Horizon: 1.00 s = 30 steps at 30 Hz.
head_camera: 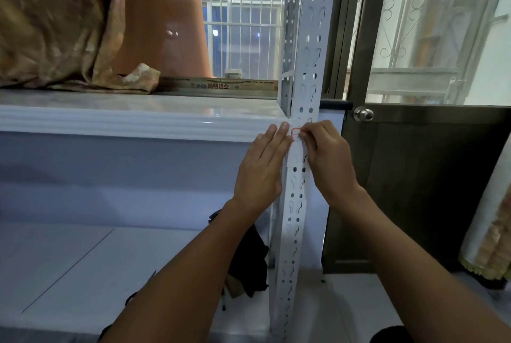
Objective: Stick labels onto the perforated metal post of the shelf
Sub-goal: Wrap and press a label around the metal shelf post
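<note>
Fingers (305, 135) of the right hand (329, 160) pinch a red-bordered label (296, 132) against the perforated post (300, 193) just below the shelf edge (138, 121) — left hand (262, 171) lies flat, fingers straight, steadying it. Placement underway; next likely pressing it smooth.

The post (297, 199) was white-painted perforated metal with a matt finish. The label (296, 146) looked like smooth white paper. The shelf (138, 118) was glossy white; the cloth (55, 24) on it was crumpled brown fabric.
</note>
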Motion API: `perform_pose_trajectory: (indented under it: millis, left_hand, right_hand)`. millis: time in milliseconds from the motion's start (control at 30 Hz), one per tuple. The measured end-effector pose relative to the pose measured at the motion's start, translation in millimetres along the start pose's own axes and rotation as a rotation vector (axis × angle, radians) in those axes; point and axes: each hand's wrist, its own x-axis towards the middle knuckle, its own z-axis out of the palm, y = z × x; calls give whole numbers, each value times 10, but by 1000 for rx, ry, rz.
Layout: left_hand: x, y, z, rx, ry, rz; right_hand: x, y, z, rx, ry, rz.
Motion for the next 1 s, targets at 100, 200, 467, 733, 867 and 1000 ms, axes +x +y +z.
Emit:
perform_pose_trajectory:
  millis: [100,200,467,733,867,1000]
  left_hand:
    - [16,34,13,18,33,-7]
    - [112,77,1,15,120,-22]
    - [356,69,19,-26,280,-75]
    - [409,46,-77,-241,228,-144]
    - [381,-9,-40,-247,232,-114]
    - [324,-102,28,-202,228,-42]
  right_hand:
    - [-47,-24,86,2,56,18]
    - [-97,-55,141,23,85,42]
    - [-73,-36,119,51,58,73]
    - [-127,16,130,44,93,30]
    - [-75,-17,123,-48,70,0]
    - [23,-72,132,-139,69,40]
